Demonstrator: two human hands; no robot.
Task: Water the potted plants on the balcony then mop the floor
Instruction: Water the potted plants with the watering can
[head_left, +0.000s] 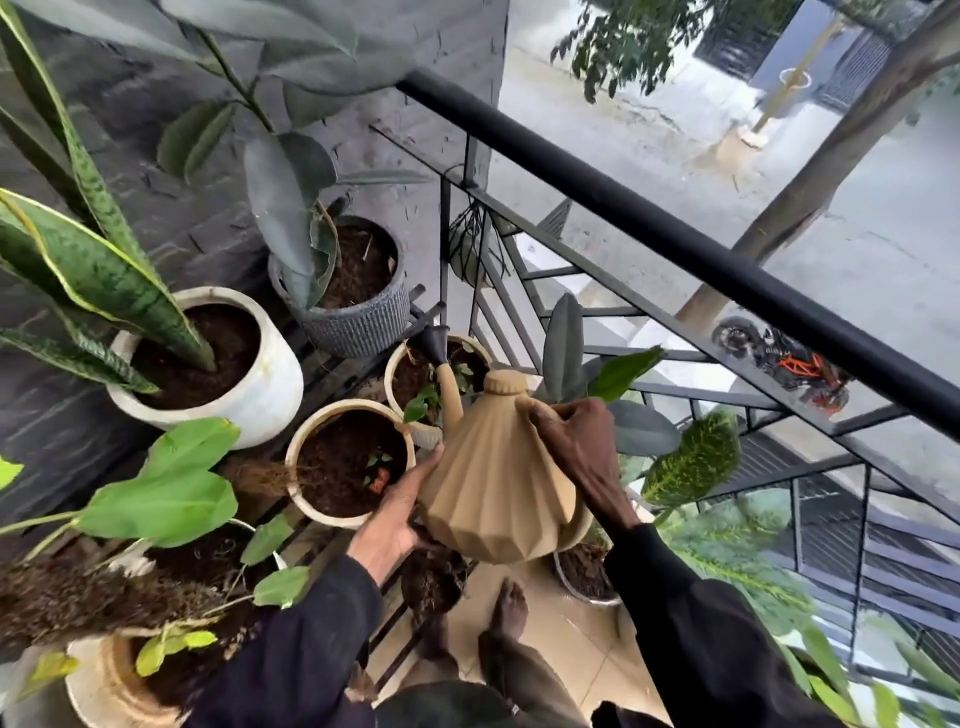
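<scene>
Biggest risk I see: the watering can (498, 483) looks full and heavy. If it tips too fast, the black nozzle (435, 343) dumps water past the rim of the little back pot (390, 376), washing soil onto the rack and down to the tiles (571, 644), where the bare feet (511, 608) are. That's slippery.

The can is held up over the nearer cream pot (296, 462), spout aimed at the back one. The right hand (576, 452) is curled tight round the handle up top, wrist bent down. The left hand (397, 514) has fingers laid fairly straight against the can's lower side, propping it up.
</scene>
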